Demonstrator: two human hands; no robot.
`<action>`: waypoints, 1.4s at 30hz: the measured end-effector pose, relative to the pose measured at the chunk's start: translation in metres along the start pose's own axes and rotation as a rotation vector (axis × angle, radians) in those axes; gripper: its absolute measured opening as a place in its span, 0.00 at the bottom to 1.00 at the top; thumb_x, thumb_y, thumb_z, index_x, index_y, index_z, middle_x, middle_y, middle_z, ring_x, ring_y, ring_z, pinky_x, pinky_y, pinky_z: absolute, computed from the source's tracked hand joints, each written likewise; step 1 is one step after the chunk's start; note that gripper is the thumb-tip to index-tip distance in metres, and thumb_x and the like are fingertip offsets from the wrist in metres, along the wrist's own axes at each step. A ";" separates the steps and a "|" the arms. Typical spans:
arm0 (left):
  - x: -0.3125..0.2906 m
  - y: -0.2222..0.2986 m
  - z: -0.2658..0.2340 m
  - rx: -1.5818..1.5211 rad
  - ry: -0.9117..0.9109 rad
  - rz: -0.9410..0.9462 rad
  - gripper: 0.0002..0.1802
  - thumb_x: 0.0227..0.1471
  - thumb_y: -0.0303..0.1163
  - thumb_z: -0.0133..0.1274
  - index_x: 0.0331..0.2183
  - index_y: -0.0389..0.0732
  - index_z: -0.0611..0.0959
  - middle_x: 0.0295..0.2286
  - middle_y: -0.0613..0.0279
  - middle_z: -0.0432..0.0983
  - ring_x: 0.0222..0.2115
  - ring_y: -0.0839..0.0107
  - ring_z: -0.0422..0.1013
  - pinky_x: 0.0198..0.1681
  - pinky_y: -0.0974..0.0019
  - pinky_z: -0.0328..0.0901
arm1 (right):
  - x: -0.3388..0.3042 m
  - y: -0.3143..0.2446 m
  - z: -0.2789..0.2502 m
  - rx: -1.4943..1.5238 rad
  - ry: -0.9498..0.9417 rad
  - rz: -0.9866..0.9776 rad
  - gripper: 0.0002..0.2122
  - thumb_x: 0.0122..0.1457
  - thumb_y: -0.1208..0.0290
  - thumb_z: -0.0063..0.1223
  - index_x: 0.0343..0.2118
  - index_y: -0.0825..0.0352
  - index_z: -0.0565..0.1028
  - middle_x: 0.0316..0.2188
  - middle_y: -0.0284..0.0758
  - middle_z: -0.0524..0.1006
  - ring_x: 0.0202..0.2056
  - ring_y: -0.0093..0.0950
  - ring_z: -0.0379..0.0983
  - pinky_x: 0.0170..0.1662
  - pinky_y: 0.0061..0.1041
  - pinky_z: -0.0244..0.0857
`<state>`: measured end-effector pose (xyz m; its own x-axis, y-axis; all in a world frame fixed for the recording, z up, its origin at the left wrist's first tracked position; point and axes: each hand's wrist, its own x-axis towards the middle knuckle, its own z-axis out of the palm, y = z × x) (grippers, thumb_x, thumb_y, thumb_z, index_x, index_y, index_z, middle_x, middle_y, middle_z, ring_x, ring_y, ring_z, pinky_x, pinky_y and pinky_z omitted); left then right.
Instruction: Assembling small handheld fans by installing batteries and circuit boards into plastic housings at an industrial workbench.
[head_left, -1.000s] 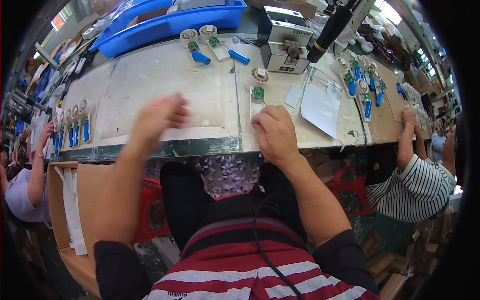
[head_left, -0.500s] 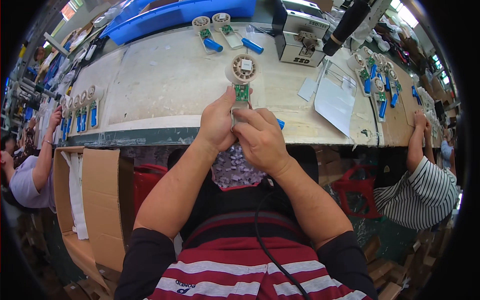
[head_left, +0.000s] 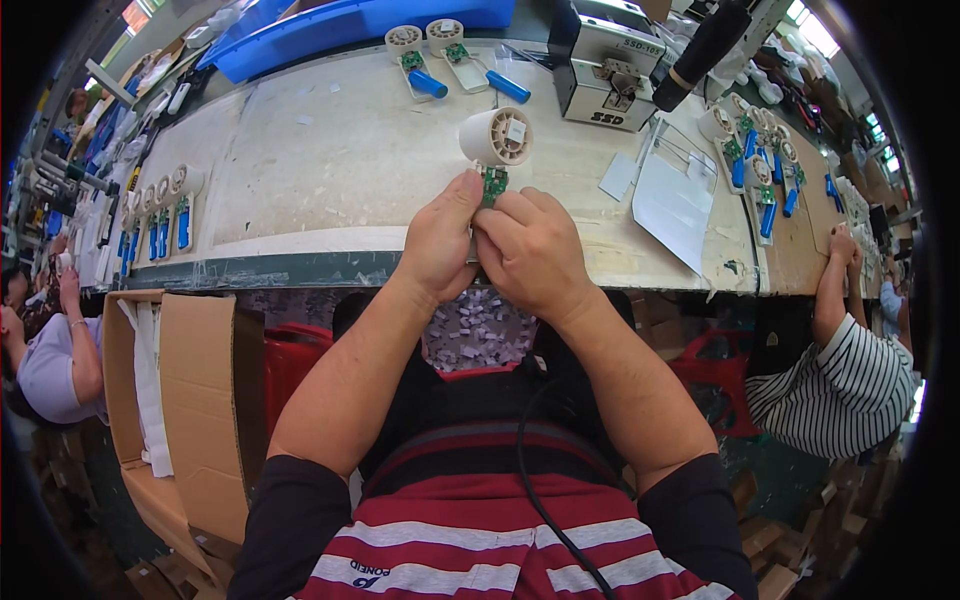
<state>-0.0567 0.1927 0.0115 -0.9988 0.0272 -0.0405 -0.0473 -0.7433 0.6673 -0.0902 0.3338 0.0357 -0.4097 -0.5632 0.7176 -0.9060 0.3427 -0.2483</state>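
Note:
A white housing point(head_left: 483, 136) with a round ribbed head is at the bench's front middle, its head tilted to the right. Below the head shows a green circuit board point(head_left: 494, 182). My left hand point(head_left: 440, 238) is closed around the left side of the handle, thumb beside the board. Against the handle's right side, just under the board, my right hand point(head_left: 537, 248) has its fingers curled and pressed in. Most of the handle is hidden by my hands, and I cannot make out any small part between the right fingertips.
Two similar housings point(head_left: 404, 40) with blue cylindrical batteries lie at the back. Several more stand left point(head_left: 182, 182) and right point(head_left: 760, 172). A boxy metal machine point(head_left: 605, 92), white sheet point(head_left: 672, 215) and blue bin point(head_left: 350, 40) are around. An open carton point(head_left: 205, 400) stands left; co-workers sit on both sides.
The housing's head has turned, showing more of its side wall. My right hand has shifted up toward the board, and the blue battery that showed beside it is now hidden.

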 end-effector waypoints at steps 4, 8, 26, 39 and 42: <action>0.001 0.000 0.002 -0.018 0.040 -0.008 0.25 0.76 0.46 0.39 0.53 0.35 0.78 0.48 0.56 0.78 0.48 0.66 0.75 0.55 0.60 0.70 | -0.002 0.003 0.003 0.004 0.006 -0.007 0.04 0.50 0.75 0.60 0.25 0.63 0.75 0.25 0.35 0.70 0.29 0.38 0.70 0.35 0.37 0.66; 0.004 0.006 -0.017 -0.049 -0.013 -0.036 0.26 0.74 0.49 0.41 0.53 0.34 0.77 0.40 0.57 0.78 0.39 0.67 0.76 0.46 0.60 0.72 | -0.025 -0.015 -0.021 0.155 -0.038 0.044 0.05 0.48 0.76 0.62 0.25 0.64 0.76 0.24 0.36 0.71 0.28 0.39 0.71 0.32 0.38 0.65; 0.004 0.025 -0.043 0.003 -0.167 0.063 0.28 0.70 0.51 0.48 0.56 0.37 0.73 0.43 0.53 0.77 0.43 0.64 0.74 0.49 0.58 0.70 | -0.011 0.007 -0.034 0.195 -0.425 0.665 0.10 0.56 0.70 0.60 0.37 0.72 0.80 0.33 0.47 0.77 0.36 0.46 0.77 0.42 0.41 0.71; -0.003 0.027 -0.031 0.040 -0.201 0.120 0.24 0.69 0.49 0.52 0.50 0.37 0.74 0.38 0.60 0.73 0.41 0.70 0.68 0.50 0.63 0.67 | -0.006 -0.011 -0.030 0.477 -0.243 0.618 0.13 0.53 0.76 0.66 0.41 0.70 0.79 0.35 0.45 0.81 0.36 0.44 0.79 0.41 0.38 0.72; -0.001 0.027 -0.040 -0.027 -0.224 0.103 0.22 0.69 0.44 0.52 0.55 0.39 0.71 0.40 0.59 0.73 0.41 0.71 0.70 0.50 0.63 0.68 | -0.001 -0.014 -0.028 0.427 -0.237 0.535 0.12 0.54 0.74 0.66 0.42 0.69 0.80 0.35 0.45 0.80 0.39 0.46 0.77 0.44 0.40 0.71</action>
<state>-0.0563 0.1456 -0.0004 -0.9761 0.0959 0.1949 0.0522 -0.7675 0.6390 -0.0737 0.3504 0.0567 -0.7764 -0.5654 0.2785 -0.5179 0.3205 -0.7931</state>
